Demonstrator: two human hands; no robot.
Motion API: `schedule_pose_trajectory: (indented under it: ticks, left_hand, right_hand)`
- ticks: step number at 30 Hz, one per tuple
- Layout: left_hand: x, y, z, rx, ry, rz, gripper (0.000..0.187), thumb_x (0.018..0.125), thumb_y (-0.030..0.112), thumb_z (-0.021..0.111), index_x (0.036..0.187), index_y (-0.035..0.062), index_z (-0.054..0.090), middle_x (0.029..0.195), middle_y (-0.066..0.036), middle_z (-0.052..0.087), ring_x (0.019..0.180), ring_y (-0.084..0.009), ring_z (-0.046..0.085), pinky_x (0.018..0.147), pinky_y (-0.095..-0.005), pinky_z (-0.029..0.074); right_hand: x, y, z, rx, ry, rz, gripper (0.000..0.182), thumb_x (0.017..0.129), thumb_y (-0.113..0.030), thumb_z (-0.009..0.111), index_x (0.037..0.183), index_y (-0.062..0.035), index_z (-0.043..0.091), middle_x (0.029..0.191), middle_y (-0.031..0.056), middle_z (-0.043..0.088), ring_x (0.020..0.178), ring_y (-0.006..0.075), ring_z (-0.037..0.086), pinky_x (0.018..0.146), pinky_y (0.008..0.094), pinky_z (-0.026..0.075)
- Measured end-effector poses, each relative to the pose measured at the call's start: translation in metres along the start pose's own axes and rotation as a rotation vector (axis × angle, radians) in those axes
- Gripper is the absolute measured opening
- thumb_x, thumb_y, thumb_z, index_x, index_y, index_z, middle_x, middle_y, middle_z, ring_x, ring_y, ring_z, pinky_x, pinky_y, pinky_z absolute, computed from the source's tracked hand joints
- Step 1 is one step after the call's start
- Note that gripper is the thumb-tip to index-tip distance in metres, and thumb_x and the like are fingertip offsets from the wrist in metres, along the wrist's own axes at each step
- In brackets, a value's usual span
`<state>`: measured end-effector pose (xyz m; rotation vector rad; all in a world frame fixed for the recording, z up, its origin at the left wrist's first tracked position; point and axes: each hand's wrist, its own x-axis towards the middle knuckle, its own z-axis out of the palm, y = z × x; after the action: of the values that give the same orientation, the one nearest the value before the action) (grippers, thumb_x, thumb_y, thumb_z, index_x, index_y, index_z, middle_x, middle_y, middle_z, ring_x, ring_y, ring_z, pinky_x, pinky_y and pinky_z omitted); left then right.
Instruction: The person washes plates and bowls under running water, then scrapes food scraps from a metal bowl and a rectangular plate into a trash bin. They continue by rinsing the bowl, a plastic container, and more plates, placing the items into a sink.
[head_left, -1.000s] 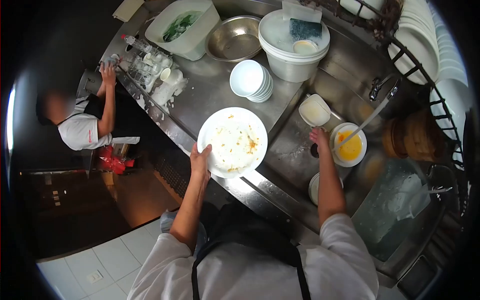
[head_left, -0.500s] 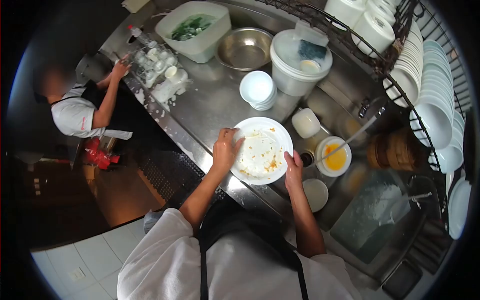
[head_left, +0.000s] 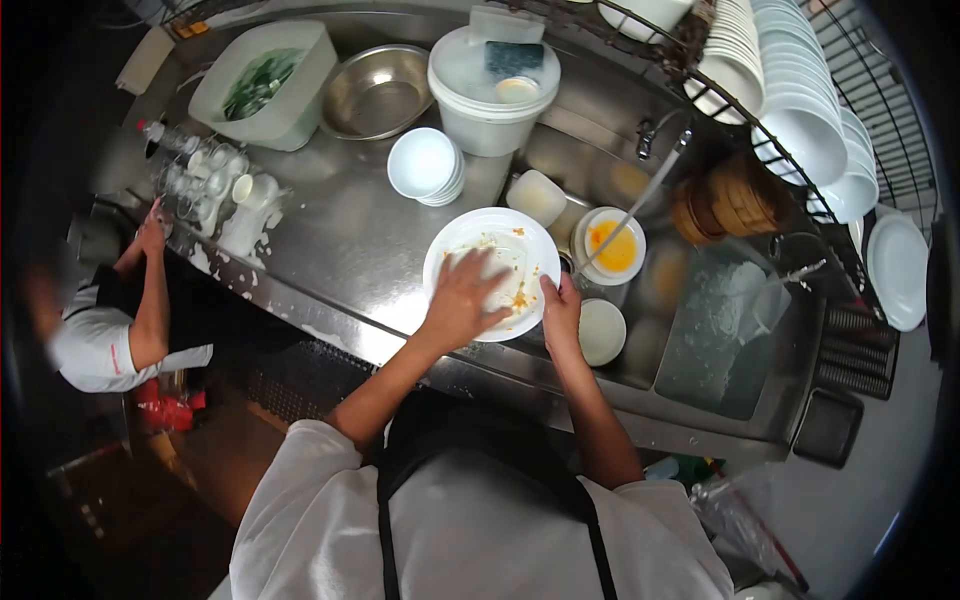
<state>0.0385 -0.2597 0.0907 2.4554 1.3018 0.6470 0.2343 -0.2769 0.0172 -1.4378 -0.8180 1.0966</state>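
A white plate (head_left: pixel 535 250) with orange and brown food scraps is tilted up in front of me. My right hand (head_left: pixel 562 318) grips its right rim, thumb on top. Across the left part of the plate lies my left hand (head_left: pixel 465 297), fingers spread over the scraps and slightly blurred. Just beyond the plate stands a stack of white bowls (head_left: pixel 425 165). To its right are a squarish white bowl (head_left: pixel 537 198) and a round bowl of orange-yellow liquid (head_left: pixel 612 248). Another bowl (head_left: pixel 602 333) sits close to my right hand.
A water-filled sink (head_left: pixel 715 335) lies at the right, below a rack of stacked dishes (head_left: pixel 795 120). Along the back stand a white bucket (head_left: pixel 490 125), a metal basin (head_left: pixel 375 92) and a tub of greens (head_left: pixel 265 80). Foamy glasses (head_left: pixel 205 180) are near another person (head_left: pixel 110 335) at left.
My left hand has gone from the plate's left rim onto its surface, fingers spreading. The right hand keeps its grip. The whole view has shifted, with the counter's things now further left.
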Motion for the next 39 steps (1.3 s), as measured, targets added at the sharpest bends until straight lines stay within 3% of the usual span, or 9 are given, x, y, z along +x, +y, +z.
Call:
schedule_pose_trajectory:
  ticks: [2, 6, 7, 10, 16, 20, 25, 33, 39]
  left_hand:
    - [0.013, 0.012, 0.013, -0.021, -0.08, 0.122, 0.054, 0.081, 0.033, 0.072, 0.132, 0.0181, 0.059, 0.144, -0.02, 0.043, 0.135, -0.0396, 0.04, 0.109, -0.0623, 0.028]
    - [0.039, 0.015, 0.03, -0.124, -0.14, 0.344, 0.026, 0.077, 0.018, 0.069, 0.101, 0.0087, 0.067, 0.116, -0.014, 0.058, 0.113, -0.0325, 0.057, 0.094, -0.045, 0.049]
    - [0.042, 0.016, 0.036, -0.059, -0.013, 0.453, 0.015, 0.073, 0.012, 0.068, 0.085, 0.0049, 0.064, 0.094, -0.009, 0.059, 0.092, -0.0275, 0.062, 0.078, -0.0364, 0.054]
    - [0.043, 0.007, 0.049, -0.026, -0.167, 0.493, 0.015, 0.07, 0.01, 0.068, 0.084, 0.0034, 0.063, 0.087, -0.01, 0.058, 0.084, -0.0281, 0.062, 0.073, -0.0347, 0.055]
    - [0.04, -0.008, 0.012, -0.39, 0.042, 0.231, 0.011, 0.068, 0.0, 0.069, 0.078, 0.0015, 0.063, 0.081, -0.014, 0.062, 0.077, -0.0328, 0.062, 0.07, -0.0346, 0.054]
    - [0.03, -0.015, -0.028, -0.632, 0.154, -0.13, 0.011, 0.07, -0.004, 0.069, 0.077, 0.0006, 0.062, 0.079, -0.011, 0.065, 0.071, -0.0229, 0.065, 0.066, -0.0306, 0.052]
    - [0.025, -0.033, -0.093, -0.762, 0.38, -0.195, 0.009, 0.077, -0.002, 0.069, 0.085, 0.0005, 0.066, 0.083, -0.004, 0.066, 0.075, -0.0105, 0.063, 0.07, -0.0256, 0.051]
    - [0.131, -0.152, -0.214, -0.443, 0.871, -0.326, 0.008, 0.083, 0.01, 0.068, 0.084, 0.0019, 0.068, 0.071, 0.003, 0.063, 0.065, -0.0046, 0.053, 0.061, -0.0215, 0.044]
    - [0.232, -0.254, -0.23, -0.158, 1.006, -0.315, 0.02, 0.08, 0.021, 0.07, 0.085, 0.0022, 0.07, 0.076, -0.01, 0.071, 0.068, -0.0183, 0.067, 0.065, -0.0315, 0.051]
  right_hand:
    - [-0.004, -0.007, -0.002, -0.019, 0.047, -0.025, 0.02, 0.096, -0.012, 0.057, 0.106, 0.0042, 0.06, 0.093, 0.0097, 0.068, 0.084, 0.0128, 0.06, 0.075, 0.0296, 0.048]
    - [-0.015, -0.022, -0.018, -0.065, 0.131, -0.022, 0.019, 0.096, -0.011, 0.057, 0.105, 0.0048, 0.061, 0.092, 0.0108, 0.068, 0.083, 0.0133, 0.061, 0.074, 0.0293, 0.048]
    - [-0.018, -0.026, -0.02, -0.042, 0.161, -0.002, 0.019, 0.095, -0.011, 0.057, 0.105, 0.0048, 0.061, 0.091, 0.0109, 0.068, 0.082, 0.0133, 0.061, 0.074, 0.0292, 0.048]
    - [-0.023, -0.019, -0.03, -0.062, 0.201, 0.019, 0.019, 0.095, -0.011, 0.057, 0.105, 0.005, 0.061, 0.091, 0.0109, 0.067, 0.082, 0.013, 0.06, 0.074, 0.0288, 0.048]
    - [-0.029, -0.016, -0.041, -0.056, 0.233, 0.019, 0.019, 0.095, -0.01, 0.057, 0.107, 0.0051, 0.061, 0.093, 0.0104, 0.067, 0.082, 0.0128, 0.059, 0.075, 0.0278, 0.047]
    - [-0.031, -0.003, -0.051, 0.089, 0.234, 0.055, 0.025, 0.096, -0.011, 0.058, 0.115, 0.0038, 0.061, 0.103, 0.0074, 0.068, 0.091, 0.0117, 0.061, 0.082, 0.0255, 0.047]
    - [-0.033, 0.014, -0.063, 0.214, 0.223, 0.116, 0.026, 0.096, -0.009, 0.058, 0.118, 0.0055, 0.058, 0.107, 0.009, 0.067, 0.094, 0.0129, 0.061, 0.084, 0.0262, 0.048]
    - [-0.039, 0.024, -0.08, 0.292, 0.277, 0.207, 0.032, 0.095, -0.012, 0.059, 0.123, 0.0029, 0.057, 0.111, 0.0101, 0.067, 0.096, 0.017, 0.066, 0.083, 0.029, 0.053]
    - [-0.049, 0.028, -0.09, 0.343, 0.365, 0.192, 0.03, 0.094, -0.008, 0.059, 0.122, 0.0032, 0.057, 0.112, 0.0106, 0.066, 0.098, 0.018, 0.064, 0.086, 0.0303, 0.051]
